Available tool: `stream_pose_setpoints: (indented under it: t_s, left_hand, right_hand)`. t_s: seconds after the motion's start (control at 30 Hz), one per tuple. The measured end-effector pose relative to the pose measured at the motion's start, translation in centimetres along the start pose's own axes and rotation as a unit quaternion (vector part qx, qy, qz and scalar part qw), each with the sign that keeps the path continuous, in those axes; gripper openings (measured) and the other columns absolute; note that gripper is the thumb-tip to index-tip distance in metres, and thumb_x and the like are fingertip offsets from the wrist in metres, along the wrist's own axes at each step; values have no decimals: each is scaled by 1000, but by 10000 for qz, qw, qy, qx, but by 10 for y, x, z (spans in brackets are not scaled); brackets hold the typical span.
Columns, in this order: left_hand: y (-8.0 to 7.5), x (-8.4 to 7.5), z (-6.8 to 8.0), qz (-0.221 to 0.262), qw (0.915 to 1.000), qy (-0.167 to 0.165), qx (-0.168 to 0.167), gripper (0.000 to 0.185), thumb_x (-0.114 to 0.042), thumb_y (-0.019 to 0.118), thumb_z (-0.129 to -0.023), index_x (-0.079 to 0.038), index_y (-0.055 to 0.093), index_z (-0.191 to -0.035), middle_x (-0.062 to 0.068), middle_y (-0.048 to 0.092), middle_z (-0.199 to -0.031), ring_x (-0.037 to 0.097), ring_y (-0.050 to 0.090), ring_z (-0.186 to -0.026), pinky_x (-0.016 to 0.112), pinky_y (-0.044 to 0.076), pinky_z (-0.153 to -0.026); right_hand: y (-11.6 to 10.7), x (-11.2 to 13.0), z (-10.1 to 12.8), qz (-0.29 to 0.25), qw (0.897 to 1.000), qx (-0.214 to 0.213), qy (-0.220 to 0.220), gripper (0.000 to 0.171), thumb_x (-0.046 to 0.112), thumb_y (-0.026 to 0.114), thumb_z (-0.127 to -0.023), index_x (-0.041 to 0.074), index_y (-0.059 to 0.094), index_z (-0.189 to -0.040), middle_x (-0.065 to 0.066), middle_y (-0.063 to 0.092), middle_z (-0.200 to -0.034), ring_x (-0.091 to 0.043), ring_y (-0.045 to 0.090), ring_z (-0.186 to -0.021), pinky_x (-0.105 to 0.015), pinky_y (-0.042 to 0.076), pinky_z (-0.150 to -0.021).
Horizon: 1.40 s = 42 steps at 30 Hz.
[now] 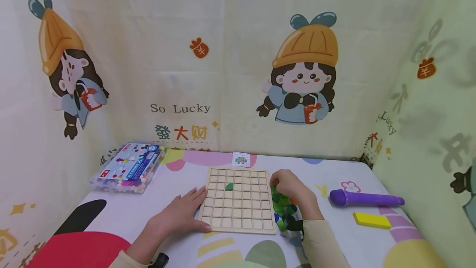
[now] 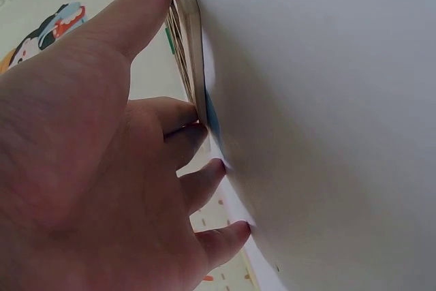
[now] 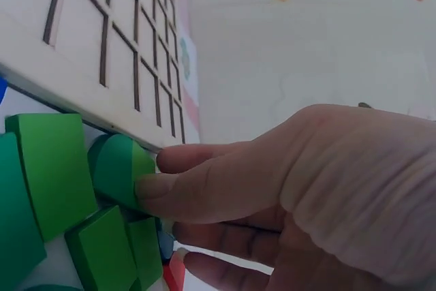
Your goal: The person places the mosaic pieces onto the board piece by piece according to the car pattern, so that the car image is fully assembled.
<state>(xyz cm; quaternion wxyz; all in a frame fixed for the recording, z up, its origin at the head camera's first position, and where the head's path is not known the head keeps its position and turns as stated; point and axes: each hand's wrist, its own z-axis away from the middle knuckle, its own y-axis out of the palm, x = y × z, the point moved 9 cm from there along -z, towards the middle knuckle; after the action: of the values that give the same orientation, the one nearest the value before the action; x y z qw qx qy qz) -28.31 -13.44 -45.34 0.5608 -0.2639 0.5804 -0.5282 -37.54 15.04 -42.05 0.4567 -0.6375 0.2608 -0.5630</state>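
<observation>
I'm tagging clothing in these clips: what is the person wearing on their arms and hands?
Both hands are bare: no gloves or rings show on the left hand or right hand. Each forearm has a pale beige sleeve ending at the wrist. A small black object sits by the left wrist.

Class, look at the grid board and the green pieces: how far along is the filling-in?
Barely begun. Done: one green piece sits in the board; the other cells look bare. In hand: the right hand pinches a rounded green block from the pile beside the board, while the left hand rests flat against the board's edge. Left: nearly the whole grid.
</observation>
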Motion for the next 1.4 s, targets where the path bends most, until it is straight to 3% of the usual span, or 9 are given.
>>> stream_pose_setpoints:
  t_s: [0.13, 0.5, 0.83, 1.4]
  left_hand:
    - [-1, 1, 1, -5, 10000, -18, -23, 111, -70, 75, -70, -13, 33, -156, 3, 29, -165, 34, 23, -153, 68, 21, -117]
    - [2, 3, -1, -60, 9999, -85, -5, 112, -72, 74, -69, -14, 33, -156, 3, 29, -165, 34, 23, -153, 67, 21, -117]
    - [2, 4, -1, -44, 10000, -77, -13, 113, -72, 75, -69, -13, 33, -156, 3, 29, -165, 34, 24, -153, 68, 21, -117]
    - [2, 3, -1, -32, 10000, -34, -36, 113, -71, 75, -69, -13, 32, -156, 4, 29, -165, 35, 24, -153, 68, 21, -117]
  right_hand:
    - [2, 1, 1, 83, 10000, 29, 43, 28, -12, 61, -76, 5, 76, -92, -8, 72, -93, -18, 56, -77, -38, 58, -75]
    - [4, -2, 1, 131, 9998, -8, 124, 30, -14, 57, -75, 4, 76, -92, -9, 72, -93, -19, 55, -75, -36, 56, -71]
    - [6, 4, 3, 59, 10000, -12, 18, 25, -14, 55, -77, 6, 66, -84, -3, 56, -77, -19, 48, -71, -30, 42, -62]
    - [-6, 8, 2, -188, 9993, -228, -235, 23, -13, 59, -77, 9, 68, -82, -5, 57, -74, -19, 48, -70, -29, 42, -59]
